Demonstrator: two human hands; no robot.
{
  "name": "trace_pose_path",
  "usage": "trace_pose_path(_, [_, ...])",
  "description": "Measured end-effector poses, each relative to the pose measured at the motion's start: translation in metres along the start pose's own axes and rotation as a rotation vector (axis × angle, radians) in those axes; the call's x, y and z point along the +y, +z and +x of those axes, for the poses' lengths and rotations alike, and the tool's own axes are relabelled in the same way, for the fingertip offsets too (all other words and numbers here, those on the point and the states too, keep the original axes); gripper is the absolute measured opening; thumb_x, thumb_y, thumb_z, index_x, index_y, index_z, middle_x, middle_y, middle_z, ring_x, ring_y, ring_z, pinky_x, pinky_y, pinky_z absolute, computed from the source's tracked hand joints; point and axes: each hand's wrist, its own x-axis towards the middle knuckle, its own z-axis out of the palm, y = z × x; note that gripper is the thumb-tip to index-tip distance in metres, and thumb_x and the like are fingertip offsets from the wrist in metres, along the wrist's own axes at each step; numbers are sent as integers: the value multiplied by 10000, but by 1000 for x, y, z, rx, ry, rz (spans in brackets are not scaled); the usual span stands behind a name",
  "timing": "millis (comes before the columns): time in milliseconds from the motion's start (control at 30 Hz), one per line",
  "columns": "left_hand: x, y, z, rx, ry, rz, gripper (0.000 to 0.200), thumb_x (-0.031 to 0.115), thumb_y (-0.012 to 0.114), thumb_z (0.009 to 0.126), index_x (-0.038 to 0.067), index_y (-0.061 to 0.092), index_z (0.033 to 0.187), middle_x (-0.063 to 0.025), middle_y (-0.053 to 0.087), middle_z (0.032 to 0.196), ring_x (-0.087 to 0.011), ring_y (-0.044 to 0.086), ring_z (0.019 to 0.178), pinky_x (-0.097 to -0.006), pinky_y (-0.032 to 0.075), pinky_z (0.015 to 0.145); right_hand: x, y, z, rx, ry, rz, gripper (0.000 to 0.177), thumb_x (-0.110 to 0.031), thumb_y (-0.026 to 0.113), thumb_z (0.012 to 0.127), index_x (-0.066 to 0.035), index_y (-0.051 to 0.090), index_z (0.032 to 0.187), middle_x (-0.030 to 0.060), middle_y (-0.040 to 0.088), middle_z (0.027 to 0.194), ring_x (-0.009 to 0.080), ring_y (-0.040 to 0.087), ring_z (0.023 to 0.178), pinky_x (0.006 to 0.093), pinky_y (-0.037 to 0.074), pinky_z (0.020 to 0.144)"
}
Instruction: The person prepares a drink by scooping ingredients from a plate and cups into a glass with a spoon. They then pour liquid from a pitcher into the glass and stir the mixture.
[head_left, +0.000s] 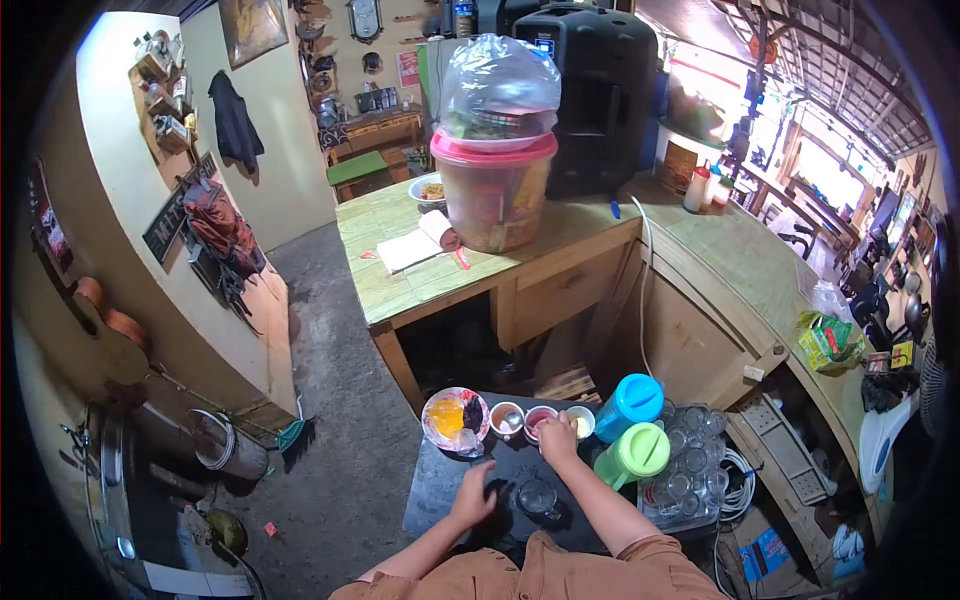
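Note:
A clear glass mug point(537, 497) stands on the dark table top in front of me. To its left hovers my left hand point(474, 494), holding nothing, its thumb and fingers apart. My right hand point(557, 438) reaches over a row of small cups, fingers closed at the cup with red contents point(540, 420); what they grip is too small to make out. Left of it is a cup with a spoon in it point(507, 419), and to the right a cup with pale yellow contents point(580, 422). A patterned plate point(432, 404) holds yellow and dark food portions.
Blue point(630, 402) and green point(636, 452) lidded pitchers stand right of the cups, beside a tray of several glass mugs point(690, 462). Behind is a wooden counter point(400, 290) carrying a pink-lidded tub point(493, 195) and a black speaker point(603, 105).

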Motion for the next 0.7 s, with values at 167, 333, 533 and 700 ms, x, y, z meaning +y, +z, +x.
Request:
trace_pose_path(167, [-7,-39,60,411,-200,104,325,56,659,754,3,564,1061,-205,604,1011,-387,569,983,-448,447,890,4,14,-2,-12,-6,-70,131,-207,637,822,-135,745,836,52,688,961,271,565,1024,472,441,821])
trace_pose_path(333, [-38,-38,113,416,-385,288,300,202,705,751,10,649,975,-201,641,993,-380,581,996,-473,435,919,1,1,-9,42,41,-17,198,-167,547,861,-44,701,884,115,692,908,314,615,993,499,493,783])
trace_pose_path(533, [-42,-33,140,120,-596,618,419,387,770,719,17,717,908,-194,696,971,-345,658,962,-428,501,871,-7,-53,-29,-121,299,459,199,-139,470,942,8,586,1008,241,671,879,394,677,832,526,509,739])
trace_pose_path(700, [-74,-22,139,-3,-761,399,357,332,734,746,10,714,899,-191,696,921,-331,679,891,-405,532,810,9,-46,-70,14,224,978,243,-219,511,1000,-9,623,1048,18,547,678,88,513,606,263,419,541])
